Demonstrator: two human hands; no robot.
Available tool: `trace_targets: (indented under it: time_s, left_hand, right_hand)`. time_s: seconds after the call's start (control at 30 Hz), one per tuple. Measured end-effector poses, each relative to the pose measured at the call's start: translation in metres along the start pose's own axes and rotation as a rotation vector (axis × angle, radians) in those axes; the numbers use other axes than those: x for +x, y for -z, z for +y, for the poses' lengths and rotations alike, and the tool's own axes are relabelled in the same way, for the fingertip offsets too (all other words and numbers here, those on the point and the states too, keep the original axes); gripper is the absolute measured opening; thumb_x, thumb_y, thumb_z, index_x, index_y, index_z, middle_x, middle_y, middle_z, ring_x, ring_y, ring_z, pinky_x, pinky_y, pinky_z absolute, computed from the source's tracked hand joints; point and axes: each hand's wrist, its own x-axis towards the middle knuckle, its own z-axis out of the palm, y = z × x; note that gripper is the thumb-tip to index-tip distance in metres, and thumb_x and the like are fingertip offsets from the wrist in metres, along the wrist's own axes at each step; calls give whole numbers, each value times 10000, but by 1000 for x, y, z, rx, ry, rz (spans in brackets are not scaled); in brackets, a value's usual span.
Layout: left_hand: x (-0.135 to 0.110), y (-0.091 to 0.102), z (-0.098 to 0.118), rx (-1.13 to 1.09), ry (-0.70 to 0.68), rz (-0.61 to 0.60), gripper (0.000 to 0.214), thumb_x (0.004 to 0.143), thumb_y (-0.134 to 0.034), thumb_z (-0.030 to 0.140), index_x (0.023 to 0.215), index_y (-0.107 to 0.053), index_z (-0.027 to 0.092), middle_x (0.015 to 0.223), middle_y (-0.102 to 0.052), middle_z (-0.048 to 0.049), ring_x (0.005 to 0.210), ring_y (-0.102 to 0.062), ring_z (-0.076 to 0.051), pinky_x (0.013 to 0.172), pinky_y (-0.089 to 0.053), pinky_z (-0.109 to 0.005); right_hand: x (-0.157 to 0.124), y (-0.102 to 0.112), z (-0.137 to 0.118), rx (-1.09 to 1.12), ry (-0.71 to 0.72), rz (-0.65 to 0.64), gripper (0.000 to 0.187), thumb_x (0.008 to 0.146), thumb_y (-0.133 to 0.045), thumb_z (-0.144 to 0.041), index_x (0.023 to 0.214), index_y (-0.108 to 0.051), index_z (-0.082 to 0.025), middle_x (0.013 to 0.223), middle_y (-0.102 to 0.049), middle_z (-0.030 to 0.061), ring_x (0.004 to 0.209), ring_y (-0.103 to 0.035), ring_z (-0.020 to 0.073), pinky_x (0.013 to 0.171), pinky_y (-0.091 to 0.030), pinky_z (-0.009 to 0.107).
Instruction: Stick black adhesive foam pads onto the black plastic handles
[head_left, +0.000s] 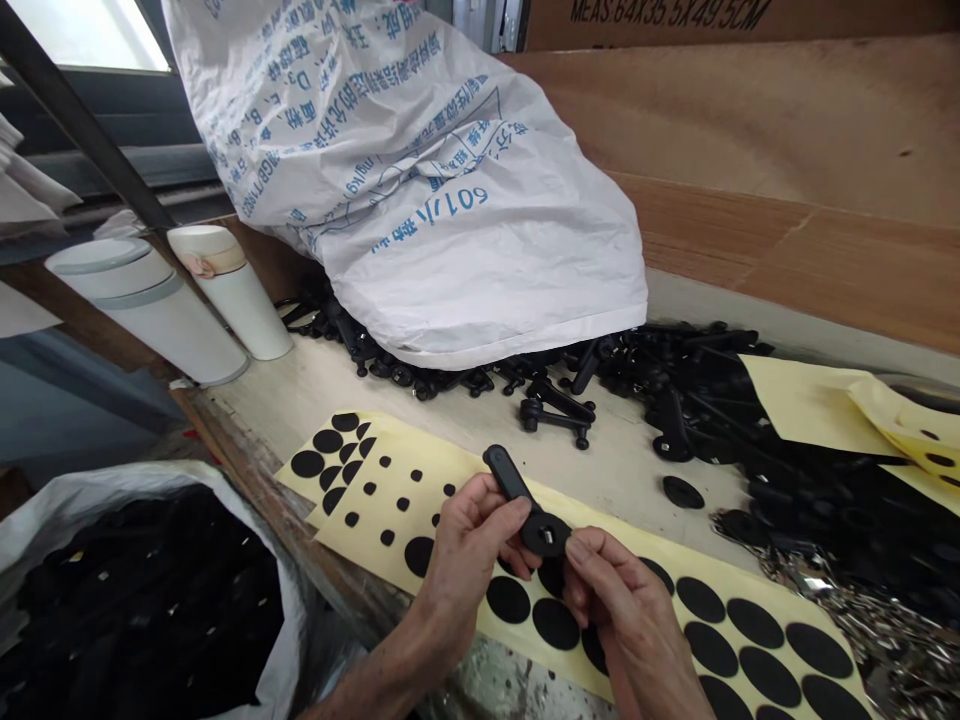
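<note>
A black crank handle (510, 475) with a round disc end (546, 537) is held up over the yellow backing sheet. My left hand (469, 530) is closed around the lower arm of the handle, thumb beside the disc. At the disc's right rim, the thumb and fingers of my right hand (626, 590) pinch the edge; whether they grip a separate thin pad there, I cannot tell. A metal insert shows in the disc's centre. Beneath both hands lies the yellow sheet (356, 545), bearing large round black pads (508, 600) and smaller black dots.
Behind is a white printed sack (480, 260) over a heap of black handles (555, 405). A loose black ring (682, 491) lies to the right, near small metal parts (911, 640). Two white tumblers (236, 300) stand left, above an open sack (135, 600) of black parts.
</note>
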Motion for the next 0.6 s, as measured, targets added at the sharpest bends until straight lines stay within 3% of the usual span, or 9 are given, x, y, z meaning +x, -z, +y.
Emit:
trace_targets:
  time_s: [0.6]
  left_hand:
    - [1, 0, -1, 1, 0, 13, 159, 832, -596, 304, 824, -559, 149, 637, -635, -35, 525, -574, -132, 470, -452, -222]
  right_hand:
    - [4, 2, 4, -21, 7, 9, 342, 723, -708, -489, 624, -597, -181, 491, -419, -43, 489, -342, 98, 468, -250, 221]
